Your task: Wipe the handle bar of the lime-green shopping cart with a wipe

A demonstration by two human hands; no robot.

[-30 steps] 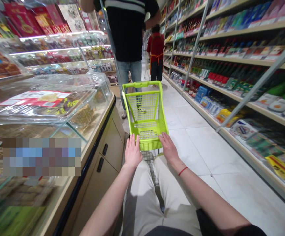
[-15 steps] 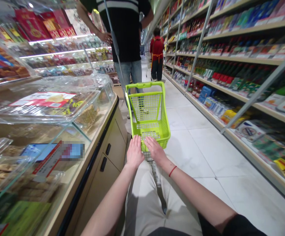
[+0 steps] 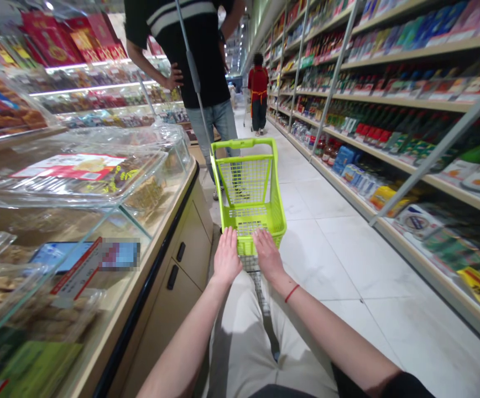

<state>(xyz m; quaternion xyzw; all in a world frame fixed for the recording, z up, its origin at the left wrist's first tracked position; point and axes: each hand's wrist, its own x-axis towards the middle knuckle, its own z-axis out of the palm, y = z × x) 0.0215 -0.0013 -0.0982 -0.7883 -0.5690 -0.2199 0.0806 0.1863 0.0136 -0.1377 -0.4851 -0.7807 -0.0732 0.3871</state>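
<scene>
A lime-green plastic shopping basket (image 3: 248,209) stands on the floor right in front of my knees, with its tall slotted end away from me. Nothing shows inside it. My left hand (image 3: 227,258) rests at the left of its near rim, fingers stretched forward and held close together. Over the right part of the same rim lies my right hand (image 3: 270,257), its fingers also straight and slightly apart; a red string circles that wrist. Both palms face down and hidden, so how firmly they touch the rim cannot be seen.
A glass-edged food counter (image 3: 161,251) with packed goods runs along my left. Stocked shelves (image 3: 393,160) line the right side beyond the tiled floor (image 3: 327,249). A person in a striped black shirt (image 3: 194,61) stands just past the basket; a person in red (image 3: 258,91) is farther down the aisle.
My right hand has slid right along the rim, widening the gap between my hands. The striped-shirt person has shifted left, and the person in red is farther away.
</scene>
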